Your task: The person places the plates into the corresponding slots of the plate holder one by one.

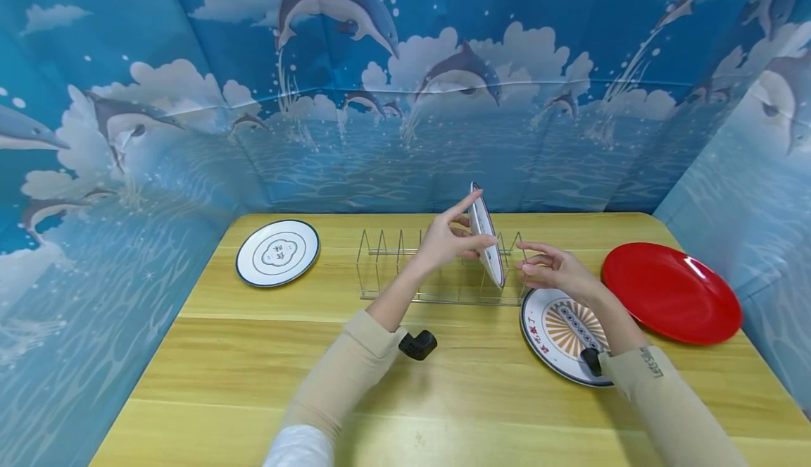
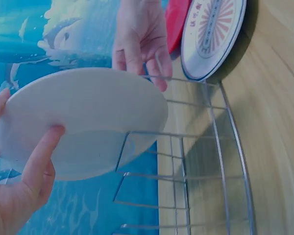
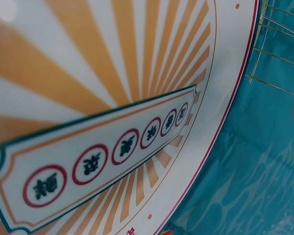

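Toward the worktop's (image 1: 222, 396) right edge: sunburst plate (image 1: 560, 329) lies flat
Right hand (image 1: 560, 275): loosely bent fingers, holding nothing, beside wire rack (image 1: 443, 302)
Left hand (image 1: 448, 240): pinches tilted white plate (image 1: 484, 224) at rack's right half
Far left corner: small plate (image 1: 277, 253)

The yellow wood-grain counter (image 1: 222, 368), marked by straight plank lines, carries a long silver wire rack (image 1: 443, 302) with a row of upright dividers. Well apart to the rack's left lies a round white plate with a dark blue rim (image 1: 277, 253), flat and face up. Just by the rack's right end, on its near side, lies a round white plate with an orange sunburst (image 1: 564, 337). Farther right of the rack sits a broad, glossy red plate with a rounded outline (image 1: 671, 293).
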Available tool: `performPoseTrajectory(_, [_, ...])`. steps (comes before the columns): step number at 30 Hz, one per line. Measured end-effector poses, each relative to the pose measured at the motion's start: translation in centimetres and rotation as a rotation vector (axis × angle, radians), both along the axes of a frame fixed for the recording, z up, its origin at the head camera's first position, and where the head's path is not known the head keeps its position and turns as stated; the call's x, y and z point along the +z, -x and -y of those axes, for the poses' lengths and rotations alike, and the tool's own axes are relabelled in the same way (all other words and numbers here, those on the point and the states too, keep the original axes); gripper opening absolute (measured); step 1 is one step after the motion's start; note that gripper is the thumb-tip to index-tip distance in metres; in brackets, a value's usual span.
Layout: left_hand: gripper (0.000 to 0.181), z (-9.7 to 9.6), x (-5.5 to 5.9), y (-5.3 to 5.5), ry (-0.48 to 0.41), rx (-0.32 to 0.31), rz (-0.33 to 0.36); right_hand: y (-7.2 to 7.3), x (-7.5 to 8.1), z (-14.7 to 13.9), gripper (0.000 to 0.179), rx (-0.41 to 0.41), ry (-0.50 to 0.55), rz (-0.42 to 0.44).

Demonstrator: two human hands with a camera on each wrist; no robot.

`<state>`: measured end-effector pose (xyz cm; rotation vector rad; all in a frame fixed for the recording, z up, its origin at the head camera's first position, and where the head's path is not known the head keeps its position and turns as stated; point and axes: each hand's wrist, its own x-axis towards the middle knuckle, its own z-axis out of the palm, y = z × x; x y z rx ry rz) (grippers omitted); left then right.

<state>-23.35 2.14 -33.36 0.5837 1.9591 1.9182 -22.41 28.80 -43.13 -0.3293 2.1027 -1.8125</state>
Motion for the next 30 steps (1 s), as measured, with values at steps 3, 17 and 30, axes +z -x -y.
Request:
performPoseTrajectory(3, [0.073,-0.9,-1.1,0.3,0.028,0.021,-0.049,0.0,0.1,0.1,0.058,0.005,0.003,0.002])
performPoseTrajectory(17, [0.071,-2.9,-5.6,0.7,0.186,0.118,-0.189,0.2,0.3,0.4,0.059,-0.010,-0.037,-0.017])
performPoseTrajectory(30, [0.074,-2.2,-5.5,0.3,0.239,0.086,-0.208,0.2,-0.1,0.0,0.059,0.001,-0.027,-0.030])
